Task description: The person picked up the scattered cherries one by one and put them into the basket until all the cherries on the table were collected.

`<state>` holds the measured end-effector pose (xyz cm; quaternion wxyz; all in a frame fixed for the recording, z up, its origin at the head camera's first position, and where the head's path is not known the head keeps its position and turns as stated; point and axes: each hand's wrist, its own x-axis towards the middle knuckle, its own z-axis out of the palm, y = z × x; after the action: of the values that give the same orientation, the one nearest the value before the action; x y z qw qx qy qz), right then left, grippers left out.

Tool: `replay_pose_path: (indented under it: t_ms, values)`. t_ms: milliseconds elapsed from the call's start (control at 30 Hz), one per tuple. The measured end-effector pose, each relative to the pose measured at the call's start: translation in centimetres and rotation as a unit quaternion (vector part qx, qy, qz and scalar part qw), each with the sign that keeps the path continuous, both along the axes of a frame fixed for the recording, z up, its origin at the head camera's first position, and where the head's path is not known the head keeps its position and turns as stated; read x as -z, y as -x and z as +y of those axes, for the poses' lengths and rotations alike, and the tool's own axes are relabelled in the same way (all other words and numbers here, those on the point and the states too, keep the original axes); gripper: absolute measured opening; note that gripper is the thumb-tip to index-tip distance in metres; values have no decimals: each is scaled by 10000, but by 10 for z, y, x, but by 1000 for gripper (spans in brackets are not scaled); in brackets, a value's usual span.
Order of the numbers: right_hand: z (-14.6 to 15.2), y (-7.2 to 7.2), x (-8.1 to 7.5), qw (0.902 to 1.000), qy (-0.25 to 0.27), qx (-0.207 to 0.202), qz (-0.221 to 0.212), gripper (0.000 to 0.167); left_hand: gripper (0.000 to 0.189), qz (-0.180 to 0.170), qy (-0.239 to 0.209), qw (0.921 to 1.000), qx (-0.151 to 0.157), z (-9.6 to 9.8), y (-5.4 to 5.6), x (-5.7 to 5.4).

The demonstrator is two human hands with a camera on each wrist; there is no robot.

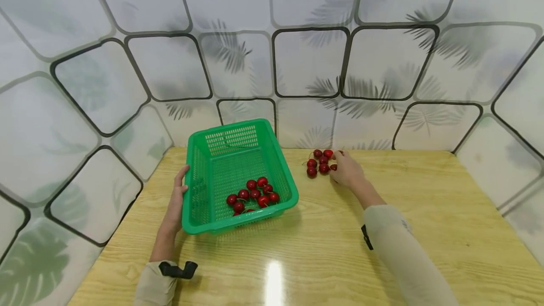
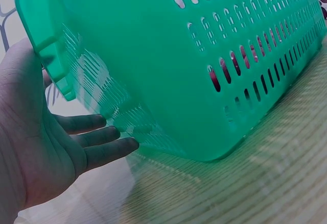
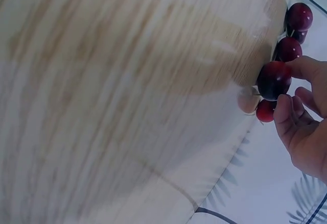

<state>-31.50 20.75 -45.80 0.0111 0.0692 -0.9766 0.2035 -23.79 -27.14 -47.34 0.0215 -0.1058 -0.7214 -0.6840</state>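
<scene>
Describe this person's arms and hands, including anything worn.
The left sleeve and right sleeve are pale beige. The left one carries a black strap with a chunky end; the right, a smaller black piece. The left hand and right hand wear no gloves.

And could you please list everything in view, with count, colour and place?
Table: one, yellow wood-grain, across the lower view
Backdrop: one, white with grey leaves and dark outlines, around the table
Basket: one, green, left of centre
Basket cherries: at least ten, red, at its near end
Loose cherries: at least six, red, right of the basket
Pinched cherry: one, dark red, in the right grip
Straps: two, black, at the cuffs
Sleeves: two, beige, on the forearms
Left grip: one, bare, against the basket
Right grip: one, bare, among the loose cherries
</scene>
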Motion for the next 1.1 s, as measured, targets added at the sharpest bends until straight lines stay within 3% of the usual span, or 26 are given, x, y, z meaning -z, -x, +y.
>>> replay_pose_path:
  t_ms: [267,567,1100]
  values:
    - [3,1,-1,9998,86,-10,-190,39,56,40,-33,10000,-2,-1,-1,0]
    - [8,3,-4,9966,186,174,-789,55,56,-9,-9,10000,7,0,-1,0]
    - [17,0,-11,9993,336,35,-129,35,56,1,28,10000,22,1,-2,-3]
